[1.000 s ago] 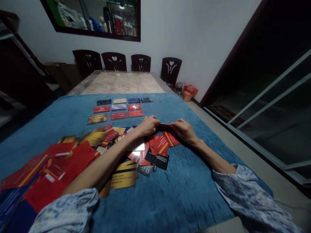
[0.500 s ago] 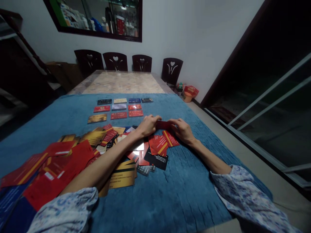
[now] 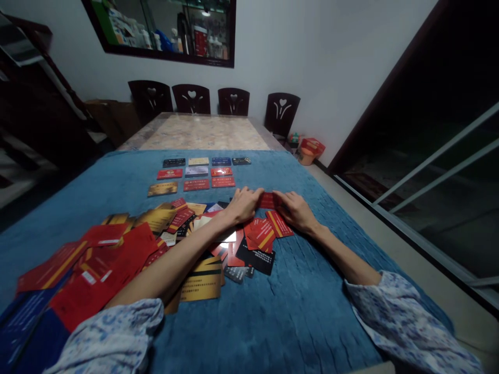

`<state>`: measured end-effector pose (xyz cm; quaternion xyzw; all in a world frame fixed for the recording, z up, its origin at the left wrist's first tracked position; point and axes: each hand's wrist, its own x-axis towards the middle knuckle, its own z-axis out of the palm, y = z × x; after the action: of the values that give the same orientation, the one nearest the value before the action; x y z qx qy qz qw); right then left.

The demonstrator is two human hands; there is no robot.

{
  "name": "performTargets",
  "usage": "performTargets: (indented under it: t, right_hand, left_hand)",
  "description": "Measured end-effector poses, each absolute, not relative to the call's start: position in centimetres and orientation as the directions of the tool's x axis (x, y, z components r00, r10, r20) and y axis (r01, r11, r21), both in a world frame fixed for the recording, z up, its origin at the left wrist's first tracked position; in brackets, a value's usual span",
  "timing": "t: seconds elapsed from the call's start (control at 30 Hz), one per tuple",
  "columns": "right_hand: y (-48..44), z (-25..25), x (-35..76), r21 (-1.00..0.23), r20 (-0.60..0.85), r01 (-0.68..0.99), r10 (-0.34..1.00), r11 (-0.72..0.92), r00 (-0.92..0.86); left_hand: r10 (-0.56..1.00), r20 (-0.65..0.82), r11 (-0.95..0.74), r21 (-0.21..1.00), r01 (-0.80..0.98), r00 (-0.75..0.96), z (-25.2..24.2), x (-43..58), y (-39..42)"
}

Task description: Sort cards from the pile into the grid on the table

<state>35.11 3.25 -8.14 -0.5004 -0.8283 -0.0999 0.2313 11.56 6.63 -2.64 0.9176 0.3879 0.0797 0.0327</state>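
My left hand (image 3: 245,203) and my right hand (image 3: 295,209) meet over the blue cloth (image 3: 296,306), each pinching one end of a red card (image 3: 268,200) held between them. Just below the hands lie a few loose red cards (image 3: 261,232) and a black card (image 3: 257,257). A wide heap of red, gold and blue cards (image 3: 117,254) spreads to the left under my left forearm. Beyond the hands, cards are laid out in three neat rows (image 3: 197,174).
The cloth covers the near part of a long marble-topped table (image 3: 202,134). Several dark chairs (image 3: 234,101) stand at its far end. A red bin (image 3: 311,149) sits on the floor by the wall. A railing (image 3: 436,166) runs along the right.
Both hands keep hold of the red card, which has tilted from edge-on to show more of its face. The view has shifted slightly to the left.
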Motion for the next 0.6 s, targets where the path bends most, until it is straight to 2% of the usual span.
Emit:
performTargets:
  t: [0.4, 0.6]
  right_hand:
    - [4.2, -7.1, 34.8, -0.007, 0.451, 0.88, 0.787, 0.474, -0.42]
    - [5.1, -5.8, 34.5, 0.016, 0.34, 0.863, 0.809, 0.504, -0.479]
  left_hand:
    - [0.747, 0.066, -0.662, 0.162, 0.732, 0.661, -1.6, 11.3, 6.8]
    - [0.759, 0.059, -0.649, 0.149, 0.746, 0.649, -1.2, 10.8, 7.2]
